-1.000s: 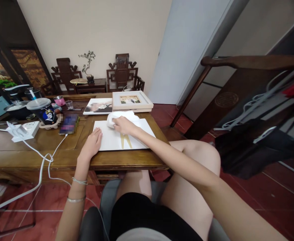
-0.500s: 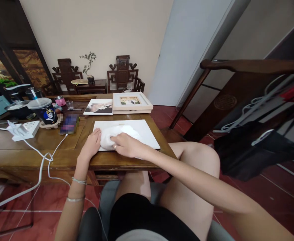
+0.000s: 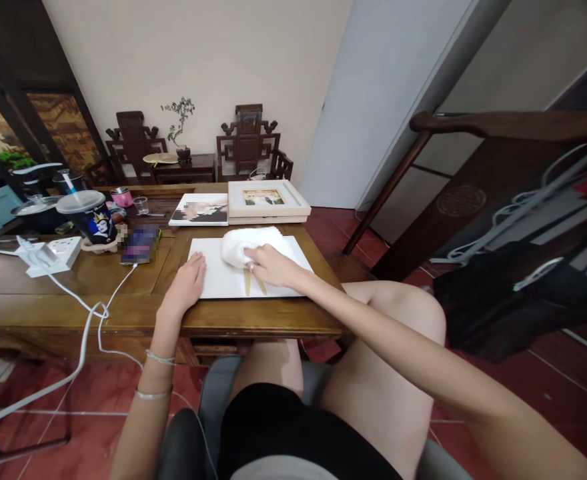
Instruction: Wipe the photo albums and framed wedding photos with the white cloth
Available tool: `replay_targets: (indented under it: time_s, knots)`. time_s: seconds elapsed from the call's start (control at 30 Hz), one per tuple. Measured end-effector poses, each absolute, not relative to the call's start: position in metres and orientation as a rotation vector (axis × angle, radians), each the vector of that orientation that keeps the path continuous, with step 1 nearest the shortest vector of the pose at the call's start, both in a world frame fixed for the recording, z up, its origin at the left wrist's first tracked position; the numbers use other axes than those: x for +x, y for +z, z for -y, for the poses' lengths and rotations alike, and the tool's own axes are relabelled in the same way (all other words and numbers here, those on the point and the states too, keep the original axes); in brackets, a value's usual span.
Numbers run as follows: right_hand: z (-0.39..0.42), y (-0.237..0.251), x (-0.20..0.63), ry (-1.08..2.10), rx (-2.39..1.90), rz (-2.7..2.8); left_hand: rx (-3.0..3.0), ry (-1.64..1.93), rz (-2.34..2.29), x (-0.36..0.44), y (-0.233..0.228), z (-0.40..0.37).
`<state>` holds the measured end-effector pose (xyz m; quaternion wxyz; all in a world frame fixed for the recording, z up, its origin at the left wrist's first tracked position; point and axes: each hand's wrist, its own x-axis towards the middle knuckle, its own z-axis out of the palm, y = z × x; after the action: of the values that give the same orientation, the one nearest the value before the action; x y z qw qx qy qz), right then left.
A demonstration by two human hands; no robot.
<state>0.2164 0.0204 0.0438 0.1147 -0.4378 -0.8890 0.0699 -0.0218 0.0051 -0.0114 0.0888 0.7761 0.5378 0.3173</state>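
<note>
Head view, fluffy cloth (image 3: 235, 248) (bunched), flat rectangular board (image 3: 223, 281)

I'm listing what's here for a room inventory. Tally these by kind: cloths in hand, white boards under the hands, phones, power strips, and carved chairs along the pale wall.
Cloth in the right hand: white cloth, 1
White board under the left hand: 1
Phone: 1
Power strip: 1
Carved chairs: 2
Total: 6
</note>
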Motion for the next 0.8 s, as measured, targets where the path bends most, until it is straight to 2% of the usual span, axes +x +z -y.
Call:
replay_targets:
  time_s: [0.17,0.3,0.63,0.8]
  knots:
    - [0.051,0.060,0.228,0.348,-1.195,2.698,2.325,0.930,-1.613,-0.022,-0.012,-0.004]
    - [0.065,0.071,0.234,0.495,-1.166,2.679,2.319,0.924,-1.623,-0.022,-0.013,-0.004]
    - [-0.062,0.044,0.239,0.207,-1.403,2.423,2.315,0.922,-1.606,-0.021,-0.010,-0.003]
    - [-0.081,0.040,0.241,0.120,-1.472,2.394,2.319,0.902,-1.608,-0.022,-0.009,-0.004]
